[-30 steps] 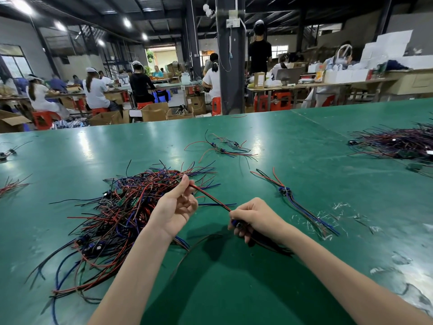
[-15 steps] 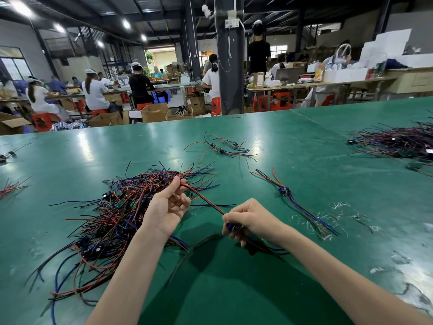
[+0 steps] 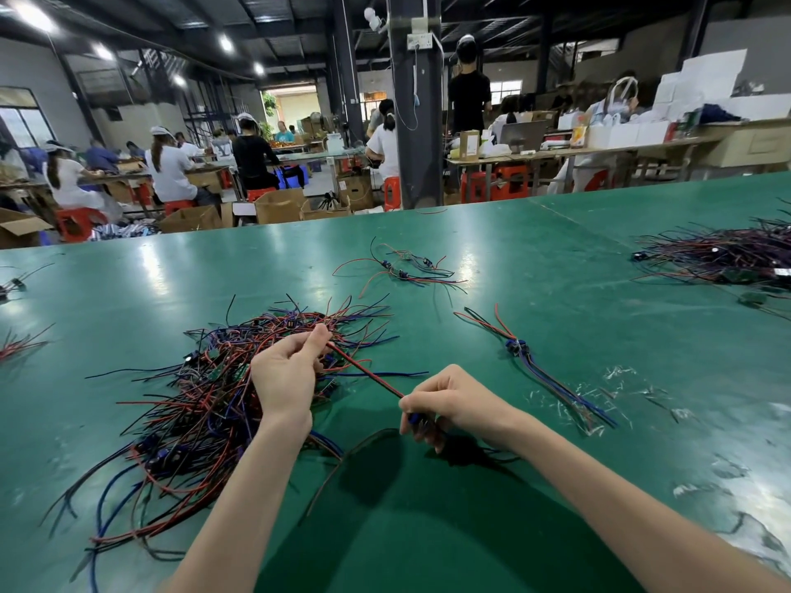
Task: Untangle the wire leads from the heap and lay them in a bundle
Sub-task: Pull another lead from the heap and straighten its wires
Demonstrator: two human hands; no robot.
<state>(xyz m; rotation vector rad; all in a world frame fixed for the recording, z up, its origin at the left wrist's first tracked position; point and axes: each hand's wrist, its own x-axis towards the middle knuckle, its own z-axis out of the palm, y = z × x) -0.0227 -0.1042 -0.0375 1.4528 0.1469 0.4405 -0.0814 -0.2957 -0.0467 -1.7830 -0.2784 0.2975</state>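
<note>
A tangled heap of red, black and blue wire leads (image 3: 192,404) lies on the green table (image 3: 428,528) at the left. My left hand (image 3: 284,374) hovers over the heap's right side and pinches a red-and-black lead (image 3: 366,370) between thumb and forefinger. That lead runs taut, down and to the right, into my right hand (image 3: 449,402), which is closed on its blue connector end; more wires trail below that hand. A small laid-out bundle of leads (image 3: 530,361) with blue connectors rests to the right of my hands.
A few loose leads (image 3: 402,271) lie farther back at the centre. Another big wire pile (image 3: 727,254) sits at the far right. Small wire clusters lie at the left edge (image 3: 19,342). Clear plastic scraps (image 3: 620,378) dot the right. Seated workers and cardboard boxes fill the background.
Both hands have drifted slightly left and closer together, still holding the same lead stretched between them. The heap looks unchanged.
</note>
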